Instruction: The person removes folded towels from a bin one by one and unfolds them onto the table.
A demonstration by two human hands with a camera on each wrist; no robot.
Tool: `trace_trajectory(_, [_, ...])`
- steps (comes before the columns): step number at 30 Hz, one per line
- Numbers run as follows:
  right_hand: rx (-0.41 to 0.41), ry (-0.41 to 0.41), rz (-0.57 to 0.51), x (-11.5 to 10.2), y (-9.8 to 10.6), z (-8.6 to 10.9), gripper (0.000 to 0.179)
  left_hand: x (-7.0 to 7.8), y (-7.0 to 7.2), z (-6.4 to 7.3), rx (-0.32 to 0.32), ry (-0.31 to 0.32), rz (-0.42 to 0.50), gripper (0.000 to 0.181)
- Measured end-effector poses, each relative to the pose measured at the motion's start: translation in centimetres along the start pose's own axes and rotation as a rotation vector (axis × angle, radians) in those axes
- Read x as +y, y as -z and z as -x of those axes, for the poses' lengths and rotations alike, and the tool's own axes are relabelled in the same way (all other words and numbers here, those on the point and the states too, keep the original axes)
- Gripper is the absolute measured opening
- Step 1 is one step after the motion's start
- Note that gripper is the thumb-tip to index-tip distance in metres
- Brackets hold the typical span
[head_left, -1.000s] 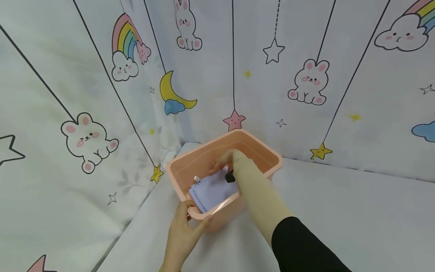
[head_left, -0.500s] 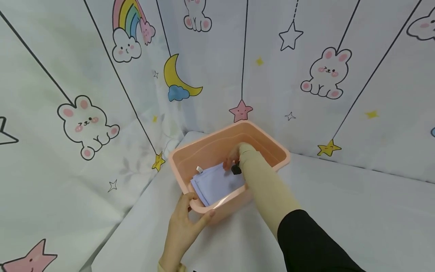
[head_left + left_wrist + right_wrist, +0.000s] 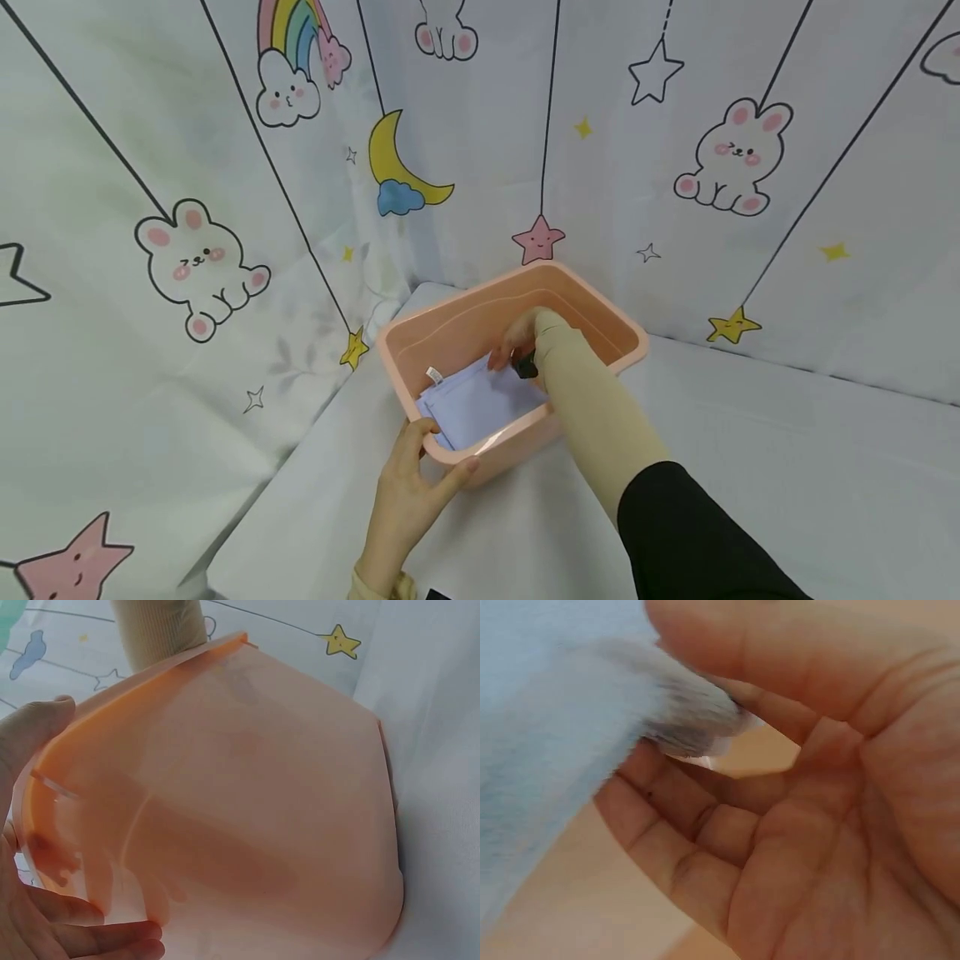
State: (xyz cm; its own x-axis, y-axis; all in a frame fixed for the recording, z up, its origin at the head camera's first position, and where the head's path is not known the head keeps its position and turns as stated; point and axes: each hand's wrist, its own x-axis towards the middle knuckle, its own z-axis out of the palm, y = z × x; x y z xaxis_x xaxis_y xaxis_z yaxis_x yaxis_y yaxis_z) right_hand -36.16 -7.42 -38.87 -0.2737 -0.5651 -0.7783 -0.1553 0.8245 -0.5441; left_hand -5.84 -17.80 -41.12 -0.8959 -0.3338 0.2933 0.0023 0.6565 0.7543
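- Left hand [image 3: 412, 487]: positioned at the 7 o'clock corner of the peach bin [image 3: 517, 446], with 12 o'clock pointing away from the person. Thumb and index finger grip the rim; the left wrist view shows other fingers alongside the outer wall.
- Right arm: enters from 5 o'clock and passes over the near rim. The forearm wears a cream sleeve [image 3: 596, 408]; a black sleeve [image 3: 690, 525] covers the part nearer the person.
- Right hand [image 3: 517, 333]: lowered inside the bin, near its centre. The right wrist view shows the thumb above and fingers below an edge of the lilac cloth [image 3: 472, 412], pinching it.
- Bin contents: the folded cloth lies towards 7 to 8 o'clock inside the bin. A white tag [image 3: 435, 376] projects at the cloth's 10 o'clock side.
- Support: the bin stands on a white surface [image 3: 787, 450].
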Motion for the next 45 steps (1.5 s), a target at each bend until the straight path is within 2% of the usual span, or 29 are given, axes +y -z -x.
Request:
trace_trajectory(4, [-0.043,0.05,-0.003,0.3,0.2,-0.5,0.043,0.0,0.0,0.3,0.002,-0.009,-0.005,0.055])
trace_trajectory(7, [-0.031,0.101,-0.153,0.3,0.1,-0.8,0.036,0.1,-0.1,0.5,0.012,-0.023,-0.019,0.055])
trace_trajectory(11, [0.036,0.225,-0.361,-0.1,0.2,-0.6,0.022,0.2,-0.1,0.4,0.037,-0.06,-0.034,0.055])
trace_trajectory(13, [0.072,0.277,-0.414,-0.3,0.4,-0.2,0.019,0.3,-0.1,0.3,0.042,-0.071,-0.029,0.055])
trace_trajectory(17, [0.115,0.349,-0.434,-0.6,0.6,0.9,0.029,0.6,-0.1,-0.1,0.026,-0.056,-0.008,0.055])
trace_trajectory(21, [0.099,0.408,-0.453,-1.0,0.6,1.8,0.037,0.8,0.1,-0.4,0.006,-0.034,-0.004,0.053])
trace_trajectory(26, [0.08,0.426,-0.476,-1.5,0.7,2.9,0.044,1.1,0.1,-0.6,-0.018,-0.021,0.008,0.052])
trace_trajectory(31, [0.075,0.431,-0.471,-2.2,0.9,4.4,0.045,1.1,0.1,-0.2,-0.035,0.027,0.029,0.052])
trace_trajectory(36, [0.13,0.443,-0.483,-2.9,1.1,7.1,0.046,0.9,0.2,0.2,-0.042,0.038,0.009,0.053])
trace_trajectory(41, [0.206,0.541,-0.488,-3.3,1.7,10.5,0.047,1.0,0.2,-0.1,-0.049,0.017,-0.004,0.055])
trace_trajectory(45, [0.238,0.632,-0.504,-3.0,1.8,12.8,0.047,1.3,0.3,-0.2,-0.081,0.032,0.007,0.057])
